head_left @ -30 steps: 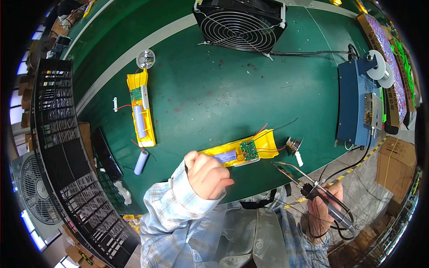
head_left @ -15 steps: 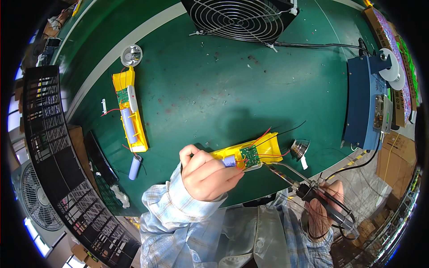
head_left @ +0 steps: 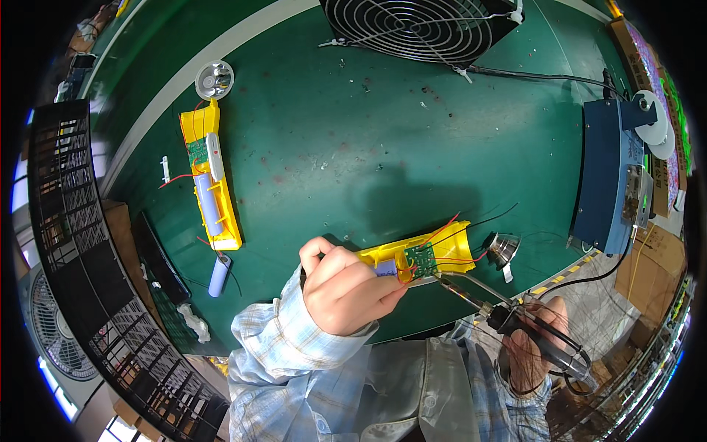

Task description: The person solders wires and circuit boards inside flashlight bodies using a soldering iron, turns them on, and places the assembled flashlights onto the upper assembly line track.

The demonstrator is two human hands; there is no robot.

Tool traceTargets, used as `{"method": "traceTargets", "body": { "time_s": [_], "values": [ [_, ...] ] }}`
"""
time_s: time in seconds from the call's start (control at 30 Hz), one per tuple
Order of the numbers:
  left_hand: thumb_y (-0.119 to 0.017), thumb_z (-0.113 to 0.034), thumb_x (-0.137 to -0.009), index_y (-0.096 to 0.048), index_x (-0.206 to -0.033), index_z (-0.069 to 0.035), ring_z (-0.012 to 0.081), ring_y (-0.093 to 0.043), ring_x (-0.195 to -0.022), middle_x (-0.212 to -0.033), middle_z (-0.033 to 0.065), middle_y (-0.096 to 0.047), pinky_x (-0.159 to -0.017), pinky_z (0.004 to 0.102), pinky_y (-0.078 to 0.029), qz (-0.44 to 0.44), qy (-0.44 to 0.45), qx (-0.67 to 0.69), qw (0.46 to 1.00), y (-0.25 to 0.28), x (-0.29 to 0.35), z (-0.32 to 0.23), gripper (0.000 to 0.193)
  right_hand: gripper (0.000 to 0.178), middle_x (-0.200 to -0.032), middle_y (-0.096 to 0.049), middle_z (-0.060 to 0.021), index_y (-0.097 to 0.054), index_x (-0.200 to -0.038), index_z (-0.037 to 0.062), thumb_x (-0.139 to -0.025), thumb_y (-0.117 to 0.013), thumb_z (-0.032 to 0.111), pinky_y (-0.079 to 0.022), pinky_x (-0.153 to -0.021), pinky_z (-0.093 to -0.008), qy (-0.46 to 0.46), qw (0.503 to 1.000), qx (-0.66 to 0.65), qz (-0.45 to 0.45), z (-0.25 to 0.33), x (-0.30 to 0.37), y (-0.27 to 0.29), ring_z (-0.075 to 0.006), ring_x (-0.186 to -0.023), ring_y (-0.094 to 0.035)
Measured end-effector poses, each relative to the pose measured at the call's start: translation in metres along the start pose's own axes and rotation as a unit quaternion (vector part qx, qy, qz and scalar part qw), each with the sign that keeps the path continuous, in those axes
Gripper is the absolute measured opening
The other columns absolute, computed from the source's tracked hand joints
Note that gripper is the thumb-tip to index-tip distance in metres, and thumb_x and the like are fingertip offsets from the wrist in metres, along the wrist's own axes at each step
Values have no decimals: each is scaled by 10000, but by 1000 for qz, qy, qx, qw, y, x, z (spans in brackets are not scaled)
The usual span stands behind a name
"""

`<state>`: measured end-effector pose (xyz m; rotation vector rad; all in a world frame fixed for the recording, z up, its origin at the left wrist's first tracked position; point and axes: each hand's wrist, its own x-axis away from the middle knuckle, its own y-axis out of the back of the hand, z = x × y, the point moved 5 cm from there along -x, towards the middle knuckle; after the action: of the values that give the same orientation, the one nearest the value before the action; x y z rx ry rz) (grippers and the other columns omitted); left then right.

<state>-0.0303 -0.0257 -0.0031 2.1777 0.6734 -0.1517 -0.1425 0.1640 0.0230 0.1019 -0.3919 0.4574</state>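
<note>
A green desk (head_left: 383, 140) carries everything here. At its far edge stands a black wire-grille fan (head_left: 420, 26). Well to the left of the fan lies a second yellow casing (head_left: 213, 184), open, with a pale blue cell inside; a round silver reflector (head_left: 214, 79) sits just beyond its far end, and a loose blue cell (head_left: 219, 275) lies near its close end. Far right of the fan stands a blue box unit (head_left: 607, 177). A black lattice crate (head_left: 81, 258) lines the desk's left side.

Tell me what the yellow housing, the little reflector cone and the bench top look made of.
Yellow housing: likely moulded plastic, uniform glossy colour. Reflector cone: shiny silver, metal or metallised plastic, unclear which. Bench top: green matte mat, probably rubber, scuffed and speckled.
</note>
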Motion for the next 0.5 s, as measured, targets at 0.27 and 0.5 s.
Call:
{"method": "traceTargets", "body": {
  "time_s": [0.27,0.5],
  "values": [
    [-743,-122,-453,-644,-636,-141,141,-395,-569,-564,-54,-402,-643,332,-274,4,-2,8,1000,0,0,0,209,306,-702,-429,-26,-373,-794,52,-711,-661,111,-382,-465,-175,7,998,-60,-6,-13,-1,9,-76,-589,-430],
    [-740,-124,-454,-640,-628,-144,139,-398,-577,-562,-55,-404,-655,334,-272,8,6,-4,1000,0,-1,-1,202,275,-728,-438,-51,-380,-781,51,-709,-640,105,-387,-484,-172,6,997,-73,3,-16,-2,11,-86,-580,-428]
  ]
}}
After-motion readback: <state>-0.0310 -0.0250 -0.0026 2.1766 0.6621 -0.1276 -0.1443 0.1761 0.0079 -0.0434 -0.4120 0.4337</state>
